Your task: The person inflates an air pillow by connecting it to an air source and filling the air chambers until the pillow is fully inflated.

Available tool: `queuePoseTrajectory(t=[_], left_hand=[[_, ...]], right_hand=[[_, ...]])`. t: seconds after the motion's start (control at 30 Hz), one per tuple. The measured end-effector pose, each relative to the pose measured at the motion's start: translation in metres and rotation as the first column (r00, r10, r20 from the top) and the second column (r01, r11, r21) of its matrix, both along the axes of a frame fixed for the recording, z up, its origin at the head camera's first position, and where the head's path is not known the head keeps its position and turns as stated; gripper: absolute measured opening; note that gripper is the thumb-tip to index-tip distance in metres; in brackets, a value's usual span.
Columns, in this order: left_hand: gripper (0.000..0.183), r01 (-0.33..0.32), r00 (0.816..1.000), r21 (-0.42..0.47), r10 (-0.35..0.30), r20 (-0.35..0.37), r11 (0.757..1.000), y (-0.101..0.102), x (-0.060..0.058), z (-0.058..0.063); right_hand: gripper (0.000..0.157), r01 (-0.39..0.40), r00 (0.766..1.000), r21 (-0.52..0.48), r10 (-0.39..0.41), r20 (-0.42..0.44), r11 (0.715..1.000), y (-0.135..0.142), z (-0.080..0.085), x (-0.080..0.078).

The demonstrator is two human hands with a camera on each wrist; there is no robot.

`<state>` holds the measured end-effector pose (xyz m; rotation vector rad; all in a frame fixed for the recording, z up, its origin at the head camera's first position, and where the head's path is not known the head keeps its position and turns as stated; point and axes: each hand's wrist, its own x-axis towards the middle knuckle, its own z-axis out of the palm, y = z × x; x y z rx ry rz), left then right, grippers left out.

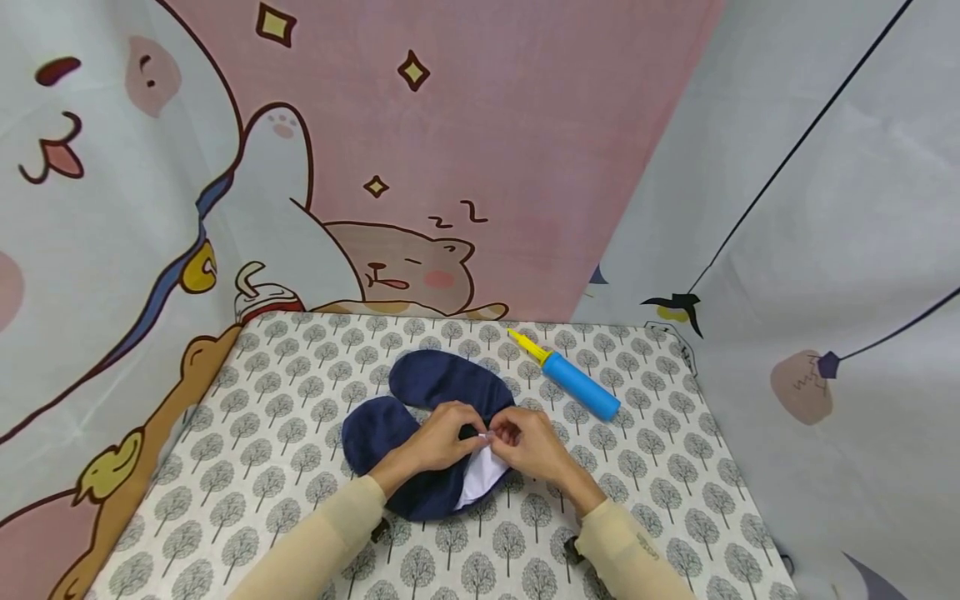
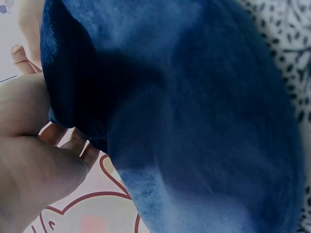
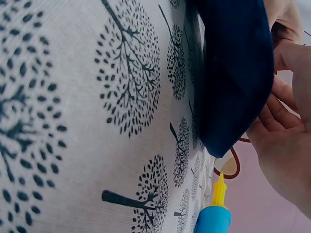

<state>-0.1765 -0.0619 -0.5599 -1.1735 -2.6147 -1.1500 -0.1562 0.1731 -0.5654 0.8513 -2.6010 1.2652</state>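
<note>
A navy, plush U-shaped neck pillow (image 1: pixel 442 379) lies on the table, its two rounded ends toward the left. White inner material (image 1: pixel 482 477) shows through an opening in its cover on the near right side. At that opening, my left hand (image 1: pixel 446 437) and my right hand (image 1: pixel 531 443) meet, fingertips pinching a small pale, translucent piece that looks like an air valve. The fingers largely hide it. In the left wrist view, navy fabric (image 2: pixel 209 107) fills most of the picture beside the hand. In the right wrist view, the pillow's edge stands next to the right fingers.
A blue hand pump (image 1: pixel 581 385) with a yellow nozzle lies behind and right of the pillow, nozzle pointing to the back left. The tablecloth (image 1: pixel 300 458) has a tree print. Printed cartoon curtains (image 1: pixel 525 167) hang at the back and sides.
</note>
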Motion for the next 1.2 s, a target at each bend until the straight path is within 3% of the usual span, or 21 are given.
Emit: queuePoseTrajectory(t=[0.37, 1.07, 1.2], left_hand=[[0.006, -0.037, 0.999, -0.043, 0.039, 0.034, 0.998, 0.0010, 0.0001, 0.0029], [0.008, -0.053, 0.996, -0.047, 0.056, 0.075, 0.997, 0.0022, 0.0010, 0.0002], [0.008, -0.048, 0.997, -0.040, 0.050, 0.050, 0.998, 0.0027, 0.0006, -0.0009]], right_hand=[[0.013, 0.008, 0.984, 0.046, 0.001, -0.180, 0.999, -0.0033, -0.0033, -0.0030], [0.014, -0.014, 0.980, 0.004, 0.014, -0.199, 1.000, -0.0056, -0.0044, -0.0018], [0.014, -0.016, 0.980, 0.001, 0.016, -0.198, 1.000, -0.0055, -0.0042, -0.0013]])
